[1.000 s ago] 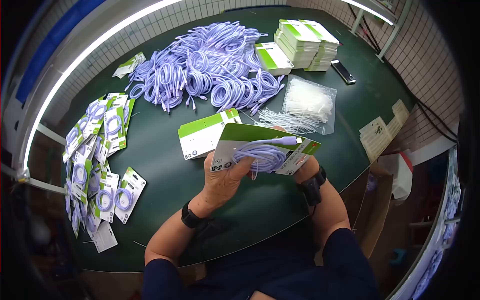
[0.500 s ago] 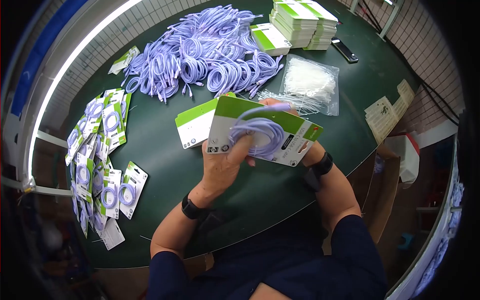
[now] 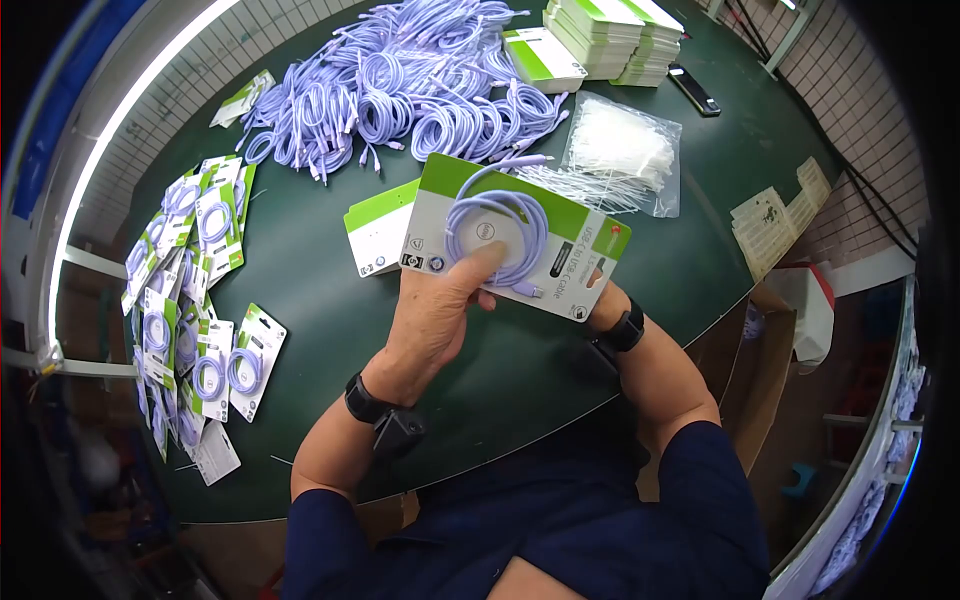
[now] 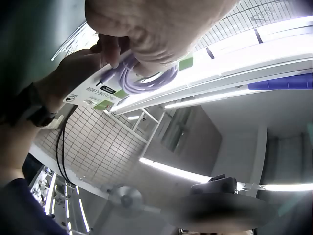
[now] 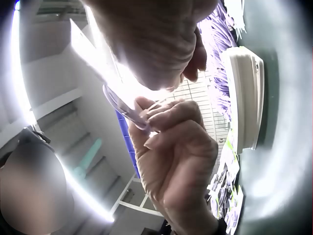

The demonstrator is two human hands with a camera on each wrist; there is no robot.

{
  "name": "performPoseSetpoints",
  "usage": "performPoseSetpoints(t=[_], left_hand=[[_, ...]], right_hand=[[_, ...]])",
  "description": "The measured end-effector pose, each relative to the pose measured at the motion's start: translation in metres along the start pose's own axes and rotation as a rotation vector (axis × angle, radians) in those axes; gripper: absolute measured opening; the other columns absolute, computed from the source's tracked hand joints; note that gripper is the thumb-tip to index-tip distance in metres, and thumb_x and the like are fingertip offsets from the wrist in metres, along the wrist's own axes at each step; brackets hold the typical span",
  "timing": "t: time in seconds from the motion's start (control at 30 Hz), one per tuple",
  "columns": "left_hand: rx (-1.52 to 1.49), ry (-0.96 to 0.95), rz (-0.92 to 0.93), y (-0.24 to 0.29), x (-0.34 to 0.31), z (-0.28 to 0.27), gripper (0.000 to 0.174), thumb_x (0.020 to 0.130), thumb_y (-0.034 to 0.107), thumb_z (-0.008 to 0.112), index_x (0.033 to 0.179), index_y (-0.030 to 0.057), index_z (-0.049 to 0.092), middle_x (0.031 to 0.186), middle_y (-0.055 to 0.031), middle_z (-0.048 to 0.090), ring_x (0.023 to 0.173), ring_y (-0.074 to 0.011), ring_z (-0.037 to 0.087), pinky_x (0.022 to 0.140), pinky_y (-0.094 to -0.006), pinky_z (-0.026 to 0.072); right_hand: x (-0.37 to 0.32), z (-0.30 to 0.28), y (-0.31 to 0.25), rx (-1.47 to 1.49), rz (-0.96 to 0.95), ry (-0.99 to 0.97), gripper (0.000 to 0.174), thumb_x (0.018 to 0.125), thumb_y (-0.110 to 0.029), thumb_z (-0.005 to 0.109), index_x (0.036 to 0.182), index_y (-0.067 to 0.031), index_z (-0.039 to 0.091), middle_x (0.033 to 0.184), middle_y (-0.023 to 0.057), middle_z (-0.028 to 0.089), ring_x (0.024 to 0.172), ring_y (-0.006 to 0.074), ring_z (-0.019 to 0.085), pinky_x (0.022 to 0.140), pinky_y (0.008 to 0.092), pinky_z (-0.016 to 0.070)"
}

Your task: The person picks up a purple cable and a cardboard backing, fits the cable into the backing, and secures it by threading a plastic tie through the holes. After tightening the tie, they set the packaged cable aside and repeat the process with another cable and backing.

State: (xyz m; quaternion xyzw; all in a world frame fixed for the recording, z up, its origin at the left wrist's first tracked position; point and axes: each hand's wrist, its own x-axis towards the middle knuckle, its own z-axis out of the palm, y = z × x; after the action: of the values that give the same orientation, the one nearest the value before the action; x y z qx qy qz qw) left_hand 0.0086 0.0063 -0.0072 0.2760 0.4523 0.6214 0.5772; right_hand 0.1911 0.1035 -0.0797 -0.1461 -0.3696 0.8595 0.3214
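My left hand [image 3: 435, 310] grips a green and white printed card [image 3: 415, 220], thumb pressed inside the lilac USB-C cable [image 3: 540, 235] coiled on its front. One plug end sticks up past the card's top edge; the other lies at the coil's bottom. Behind the card's right end is my right hand [image 3: 607, 308], its fingers hidden in the head view. In the left wrist view the right hand [image 4: 80, 68] has bent fingers close behind the card; I cannot tell what they hold. A small stack of cards [image 3: 375, 255] lies just beyond the left hand.
A heap of coiled lilac cables [image 3: 400, 90] spreads across the back. Stacked cards [image 3: 600, 40] and a phone [image 3: 693, 90] are back right, with a bag of white cable ties [image 3: 625, 145] in front. Carded cables [image 3: 190, 290] pile up at left; a paper sheet [image 3: 770, 230] lies right.
The card has turned to face the camera more fully and shifted slightly left and up. The upper plug end has moved from the card's right part to above its top edge.
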Motion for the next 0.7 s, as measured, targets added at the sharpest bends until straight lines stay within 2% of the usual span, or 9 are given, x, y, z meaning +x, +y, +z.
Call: performPoseSetpoints(t=[0.1,0.13,0.2,0.23,0.27,0.4,0.5,0.63,0.7], left_hand=[[0.016,-0.028,0.018,0.01,-0.008,0.012,0.023,0.094,0.005,0.078,0.115,0.0025,0.068,0.102,-0.0063,0.073,0.084,-0.013,0.069,0.066,-0.0271,0.0557],[0.009,-0.038,0.037,0.004,-0.006,0.007,0.023,0.094,0.005,0.078,0.115,0.0025,0.068,0.102,-0.0063,0.073,0.084,-0.013,0.069,0.066,-0.0271,0.0557],[0.024,-0.272,0.112,-0.018,0.01,-0.019,0.012,0.095,0.002,0.075,0.107,0.0031,0.071,0.106,-0.0084,0.073,0.089,-0.0159,0.07,0.076,-0.0289,0.0575],[0.037,-0.391,0.155,-0.026,0.019,-0.029,0.008,0.096,0.001,0.074,0.103,0.0034,0.072,0.108,-0.0094,0.073,0.092,-0.0174,0.07,0.08,-0.0298,0.0584],[0.035,-0.404,0.18,-0.025,0.022,-0.029,0.008,0.096,0.001,0.074,0.103,0.0034,0.072,0.108,-0.0094,0.073,0.092,-0.0174,0.07,0.08,-0.0298,0.0584],[0.117,-0.267,0.372,-0.024,0.027,-0.031,0.008,0.094,-0.004,0.073,0.09,0.0027,0.072,0.104,-0.011,0.073,0.091,-0.0187,0.07,0.086,-0.0299,0.0582],[0.296,-0.182,0.54,-0.026,0.027,-0.032,0.012,0.086,-0.009,0.077,0.084,0.002,0.072,0.098,-0.0098,0.075,0.087,-0.0129,0.07,0.08,-0.0257,0.0562],[0.246,-0.217,0.501,-0.027,0.021,-0.039,0.007,0.094,-0.003,0.073,0.1,0.0014,0.072,0.099,-0.0117,0.074,0.093,-0.0198,0.072,0.081,-0.0317,0.0618],[0.195,-0.136,0.394,-0.017,0.008,-0.032,0.012,0.093,-0.004,0.075,0.104,-0.0004,0.072,0.102,-0.0113,0.075,0.093,-0.0198,0.073,0.081,-0.0318,0.0621]], right_hand=[[0.038,-0.009,-0.026,-1.069,-0.566,-0.141,0.018,0.107,-0.014,0.067,0.119,-0.0016,0.067,0.114,0.0099,0.071,0.087,0.0177,0.072,0.077,0.0285,0.0613],[0.039,-0.003,-0.033,-1.086,-0.578,-0.149,0.018,0.107,-0.014,0.067,0.119,-0.0016,0.067,0.114,0.0099,0.071,0.087,0.0177,0.072,0.077,0.0285,0.0613],[0.027,0.018,-0.047,-0.697,-0.294,-0.067,0.008,0.104,-0.008,0.068,0.102,-0.0015,0.063,0.102,0.0097,0.068,0.08,0.0141,0.066,0.072,0.0257,0.0547],[0.024,0.024,-0.054,-0.503,-0.155,-0.029,0.012,0.103,-0.005,0.068,0.094,-0.0015,0.061,0.095,0.0096,0.066,0.076,0.0123,0.062,0.07,0.0244,0.0514],[0.024,0.026,-0.059,-0.524,-0.172,-0.038,0.012,0.103,-0.005,0.068,0.094,-0.0015,0.061,0.095,0.0096,0.066,0.076,0.0123,0.062,0.07,0.0244,0.0514],[0.018,0.03,-0.063,-0.422,-0.184,-0.119,0.015,0.101,-0.001,0.067,0.09,-0.0007,0.057,0.091,0.0099,0.063,0.071,0.0103,0.059,0.067,0.0246,0.049],[0.012,0.038,-0.062,-0.507,-0.144,-0.233,0.012,0.101,0.0,0.066,0.092,0.0001,0.058,0.09,0.0105,0.064,0.072,0.0108,0.06,0.068,0.0242,0.0497],[0.01,0.041,-0.065,-0.535,-0.153,-0.212,0.014,0.1,-0.003,0.068,0.09,-0.0017,0.058,0.092,0.0094,0.065,0.071,0.0105,0.058,0.069,0.0248,0.05],[0.014,0.033,-0.064,-0.441,-0.181,-0.162,0.01,0.099,-0.003,0.07,0.094,-0.0006,0.061,0.095,0.0102,0.067,0.072,0.0115,0.061,0.07,0.0254,0.0513]])
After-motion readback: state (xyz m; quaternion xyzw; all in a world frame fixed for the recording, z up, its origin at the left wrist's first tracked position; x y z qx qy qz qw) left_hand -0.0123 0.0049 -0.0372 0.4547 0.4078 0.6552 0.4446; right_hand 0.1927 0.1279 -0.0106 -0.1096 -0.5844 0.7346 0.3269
